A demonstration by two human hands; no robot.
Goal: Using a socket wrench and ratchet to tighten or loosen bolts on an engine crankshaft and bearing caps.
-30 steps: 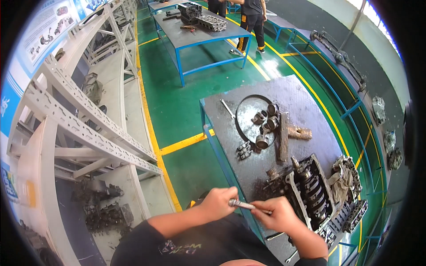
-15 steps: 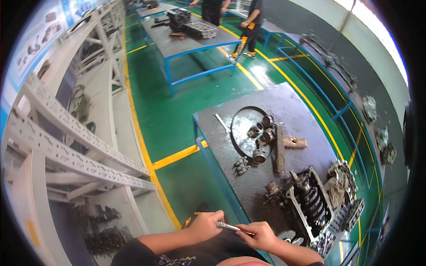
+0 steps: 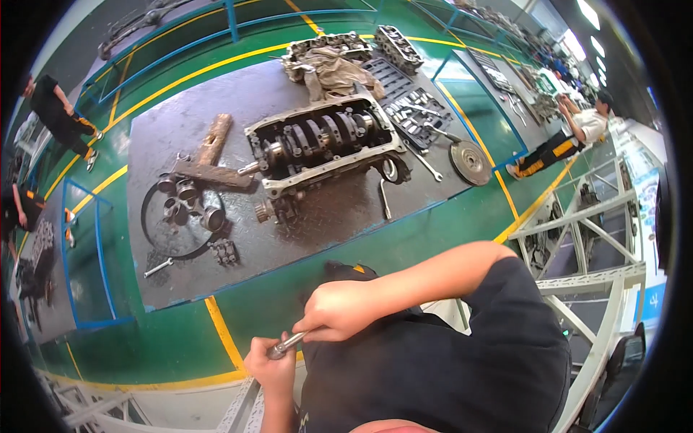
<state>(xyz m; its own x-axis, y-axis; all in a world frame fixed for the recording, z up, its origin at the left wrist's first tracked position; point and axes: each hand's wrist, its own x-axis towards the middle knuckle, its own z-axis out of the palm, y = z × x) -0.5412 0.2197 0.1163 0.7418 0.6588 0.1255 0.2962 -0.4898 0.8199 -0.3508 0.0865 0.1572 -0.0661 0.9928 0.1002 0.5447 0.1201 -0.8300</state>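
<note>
In front of my torso I hold a silver ratchet wrench (image 3: 290, 343) between both hands. My left hand (image 3: 271, 364) is closed around its thicker lower-left end. Around the other end, up and to the right, my right hand (image 3: 341, 310) is closed, so that part is mostly hidden. The tool is tilted, apart from the workbench (image 3: 317, 249) beyond my hands. On the bench lies an engine block (image 3: 328, 184) with its crankshaft (image 3: 317, 141) showing.
Pistons (image 3: 189, 202) lie within a dark ring (image 3: 148, 231), near wooden blocks (image 3: 214, 141) and a spanner (image 3: 159, 268). A flywheel (image 3: 471, 160), a socket set (image 3: 419, 115) and a rag (image 3: 339, 72) are farther right. White shelving (image 3: 592, 285) stands right; a person (image 3: 577, 130) stands beyond.
My view has swung to the right, so the bench now lies straight ahead. Both hands still hold the ratchet wrench, now at a different tilt.
</note>
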